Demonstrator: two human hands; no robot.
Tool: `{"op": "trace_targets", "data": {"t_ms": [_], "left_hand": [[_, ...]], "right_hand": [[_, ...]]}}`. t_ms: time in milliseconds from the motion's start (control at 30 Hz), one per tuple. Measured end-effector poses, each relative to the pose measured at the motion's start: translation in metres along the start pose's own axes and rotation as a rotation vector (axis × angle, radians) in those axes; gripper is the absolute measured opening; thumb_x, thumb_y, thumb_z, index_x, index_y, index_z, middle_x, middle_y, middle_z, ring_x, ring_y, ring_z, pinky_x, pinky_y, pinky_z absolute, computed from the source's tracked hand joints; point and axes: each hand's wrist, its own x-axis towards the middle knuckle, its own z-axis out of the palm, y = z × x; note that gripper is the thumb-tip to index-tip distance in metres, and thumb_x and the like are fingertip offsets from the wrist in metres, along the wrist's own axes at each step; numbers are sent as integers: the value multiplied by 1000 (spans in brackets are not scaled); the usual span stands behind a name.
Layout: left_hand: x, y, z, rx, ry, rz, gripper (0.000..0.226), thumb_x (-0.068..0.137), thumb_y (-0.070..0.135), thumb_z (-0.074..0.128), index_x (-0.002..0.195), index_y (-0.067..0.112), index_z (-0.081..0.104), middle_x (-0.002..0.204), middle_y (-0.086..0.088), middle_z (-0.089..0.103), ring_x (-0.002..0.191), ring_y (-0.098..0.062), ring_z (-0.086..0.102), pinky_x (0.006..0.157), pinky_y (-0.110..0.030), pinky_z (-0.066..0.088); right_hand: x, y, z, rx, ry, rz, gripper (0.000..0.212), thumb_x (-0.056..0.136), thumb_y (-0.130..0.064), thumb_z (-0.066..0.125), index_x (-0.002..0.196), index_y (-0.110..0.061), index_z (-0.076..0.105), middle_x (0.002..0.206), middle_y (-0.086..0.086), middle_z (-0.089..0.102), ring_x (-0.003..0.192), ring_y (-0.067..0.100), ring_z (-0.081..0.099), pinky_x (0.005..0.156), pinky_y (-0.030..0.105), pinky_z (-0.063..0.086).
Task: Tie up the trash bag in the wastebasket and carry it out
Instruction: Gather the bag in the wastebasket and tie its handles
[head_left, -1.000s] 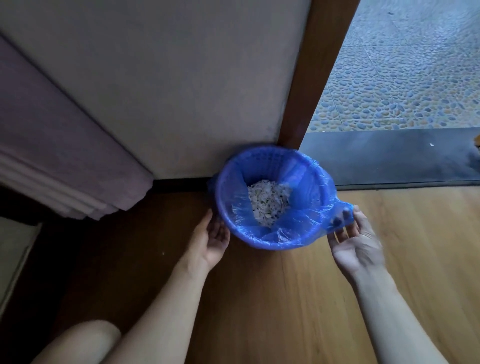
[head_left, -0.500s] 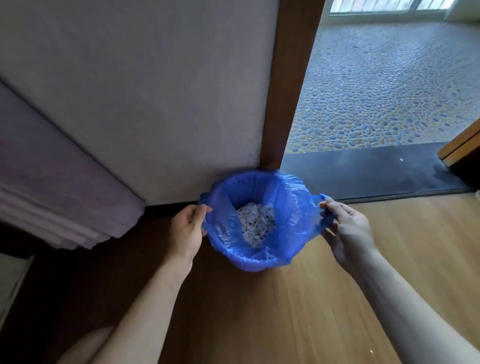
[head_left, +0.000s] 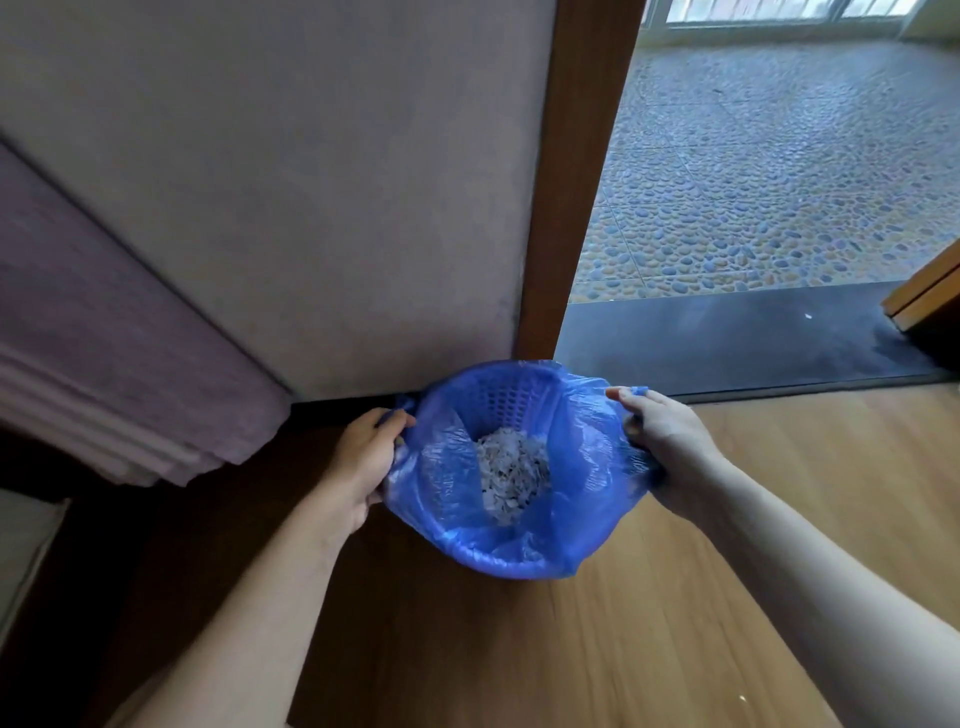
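Observation:
A blue plastic trash bag (head_left: 447, 499) lines a small blue mesh wastebasket (head_left: 506, 402) that stands on the wooden floor against the wall. Pale scraps of trash (head_left: 511, 475) lie at the bottom of the bag. My left hand (head_left: 363, 462) grips the bag's edge on the left side of the rim. My right hand (head_left: 662, 441) grips the bag's edge on the right side. The bag's sides are pulled a little inward off the rim; its near edge still hangs over the basket's front.
The basket sits beside a brown door post (head_left: 571, 208). To the right, a dark threshold (head_left: 727, 343) leads to a pebble-patterned floor (head_left: 779, 182). A purple curtain (head_left: 104, 338) hangs at the left. A wooden door edge (head_left: 930, 291) shows at far right.
Both hands went from beside the basket to gripping the bag's edge at the left and right of the rim. The view has tilted up.

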Motion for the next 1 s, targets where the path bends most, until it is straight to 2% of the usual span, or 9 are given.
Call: {"op": "trace_targets", "data": {"t_ms": [167,267,367,500,567,633,767,900,1000], "left_hand": [[7,10,-2,107,-107,46,20,94,13,52,77,11,63,69,-3,53,63,-14,51,57,-26,43],[15,8,1,-25,-117,-31,21,95,26,58,81,12,64,56,3,47,48,-9,46,49,-22,42],[27,-1,10,-112,-70,-46,26,97,35,56,86,13,62,41,9,36,32,-5,33,39,-18,29],[42,-7,24,34,92,239,31,104,27,43,79,15,56,47,6,38,37,-5,34,46,-26,31],[41,-3,25,36,31,379,30,104,26,40,80,16,56,50,9,39,44,-8,33,47,-25,30],[32,7,24,-63,-152,453,27,103,25,42,85,14,58,53,10,36,46,-8,28,43,-20,25],[9,24,13,-8,-436,529,30,94,30,48,92,2,62,61,-4,32,46,-12,26,41,-21,23],[-13,13,-10,95,-431,504,21,89,27,57,91,11,71,62,3,51,55,-9,47,54,-18,41],[-27,-8,-21,150,-349,459,12,88,29,67,98,26,72,85,10,64,82,-4,60,77,-17,48]], "right_hand": [[3,-4,-5,-91,28,26,21,90,-10,50,92,-4,70,65,4,45,49,15,35,50,27,31],[18,-9,0,-98,33,78,18,88,-22,58,93,-5,63,54,1,32,43,13,25,41,22,24],[33,-5,5,-154,58,55,21,93,-32,55,96,-12,51,54,0,24,37,12,20,39,20,23],[45,0,11,-229,133,-94,29,98,-25,42,101,-1,57,52,3,34,39,14,27,39,22,27],[40,-8,17,-303,56,-246,27,100,-24,42,104,-4,61,52,1,41,39,13,33,40,22,27],[26,-21,23,-330,-147,-342,23,101,-21,44,98,-10,64,50,-2,38,38,11,30,39,18,24],[0,-41,13,-525,-504,-365,19,97,-17,56,92,-6,69,57,4,30,50,17,25,44,26,24],[-17,-35,-14,-726,-532,-375,19,93,-24,65,81,-12,74,62,5,45,56,14,41,52,23,38],[-25,-15,-28,-795,-453,-354,25,86,-42,69,87,-18,75,76,2,61,69,14,54,65,34,44]]}}
